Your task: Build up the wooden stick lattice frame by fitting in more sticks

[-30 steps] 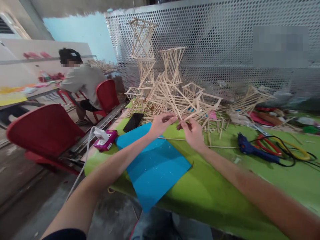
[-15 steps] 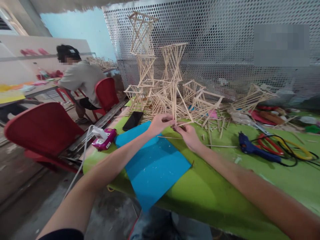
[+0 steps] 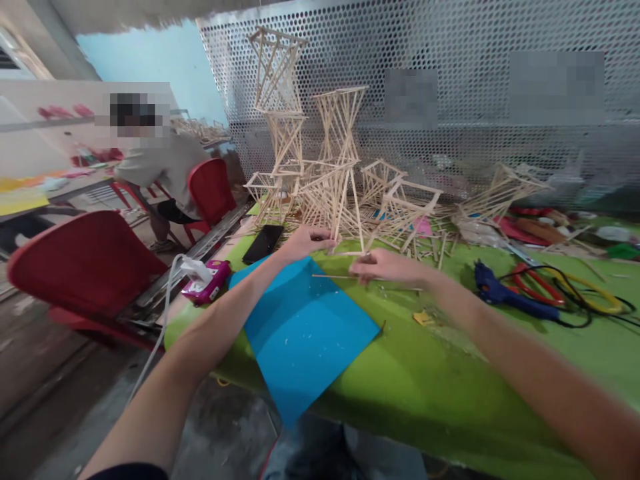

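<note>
My left hand point(image 3: 311, 243) is closed in a pinch on the lower end of a stick frame point(image 3: 341, 210), made of thin pale wooden sticks joined at sharp angles. The frame stands upright in front of a larger stick structure point(image 3: 320, 180). Low over the table, my right hand point(image 3: 383, 265) has its fingers curled around a loose wooden stick point(image 3: 330, 276), which lies partly over a blue sheet point(image 3: 310, 333). Just above that hand is the frame's right lower corner. Blur softens the right fingertips slightly.
A blue glue gun point(image 3: 510, 293), red-handled tool point(image 3: 537, 285) and cables lie right on the green tabletop point(image 3: 390, 387). A black phone point(image 3: 263, 243) and purple power strip point(image 3: 206, 283) are left. Perforated metal point(image 3: 460, 40) stands behind. Another person point(image 3: 165, 163) sits by red chairs point(image 3: 90, 267).
My right hand has let go of the frame's lower corner and moved down to the loose stick. My left hand still holds the frame, which has turned slightly. A yellow scrap has come into view.
</note>
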{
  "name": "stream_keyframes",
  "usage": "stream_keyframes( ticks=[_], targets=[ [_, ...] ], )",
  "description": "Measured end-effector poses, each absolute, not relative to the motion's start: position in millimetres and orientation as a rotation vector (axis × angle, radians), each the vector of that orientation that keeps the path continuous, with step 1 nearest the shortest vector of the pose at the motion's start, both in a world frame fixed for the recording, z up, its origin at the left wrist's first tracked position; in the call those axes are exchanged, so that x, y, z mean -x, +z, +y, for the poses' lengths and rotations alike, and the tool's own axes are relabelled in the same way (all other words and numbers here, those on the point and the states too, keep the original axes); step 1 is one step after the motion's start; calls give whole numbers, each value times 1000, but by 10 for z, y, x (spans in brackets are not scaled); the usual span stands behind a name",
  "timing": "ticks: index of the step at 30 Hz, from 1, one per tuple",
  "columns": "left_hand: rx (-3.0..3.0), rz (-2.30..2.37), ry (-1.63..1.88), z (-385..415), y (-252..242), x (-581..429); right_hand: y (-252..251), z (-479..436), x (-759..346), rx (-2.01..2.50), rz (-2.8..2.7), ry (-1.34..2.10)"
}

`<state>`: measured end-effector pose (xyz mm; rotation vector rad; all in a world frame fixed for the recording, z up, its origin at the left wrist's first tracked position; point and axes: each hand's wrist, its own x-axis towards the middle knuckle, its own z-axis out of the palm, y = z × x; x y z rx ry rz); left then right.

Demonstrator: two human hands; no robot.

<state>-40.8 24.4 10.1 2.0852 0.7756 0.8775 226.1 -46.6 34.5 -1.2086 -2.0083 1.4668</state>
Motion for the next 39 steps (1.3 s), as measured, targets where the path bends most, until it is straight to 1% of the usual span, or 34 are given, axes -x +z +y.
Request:
stream_keyframes(
  ticks=[2, 3, 5, 9, 11, 12, 15, 20, 26, 31, 39],
  targets=[
    [-2130, 749, 799, 292, 94, 467, 604, -495, -2432, 1177, -2383, 1507],
    [-2144, 734, 767, 313, 81, 484, 726, -511, -2501, 1177, -2488, 1466],
    [-2162, 708, 709, 352, 37, 496, 932, -538, -2595, 1228, -2542, 1229],
    [-2191, 698, 569, 420, -77, 473, 1107, -522, -2625, 1299, -2189, 521],
    [-2187, 721, 531, 444, -116, 458, 1086, -495, -2594, 1234, -2046, 298],
    [-2184, 734, 523, 452, -129, 451, 1058, -486, -2573, 1207, -2002, 256],
    [-2205, 748, 510, 465, -143, 436, 951, -492, -2494, 1176, -1904, 255],
    [-2230, 680, 529, 475, -159, 419, 845, -576, -2357, 1075, -1815, 145],
    [-2372, 615, 458, 512, -192, 430, 889, -580, -2262, 1045, -1672, 486],
    [-2428, 637, 429, 505, -172, 436, 849, -496, -2225, 917, -1570, 753],
    [-2393, 623, 426, 492, -159, 428, 682, -402, -2246, 811, -1541, 761]
  ],
)
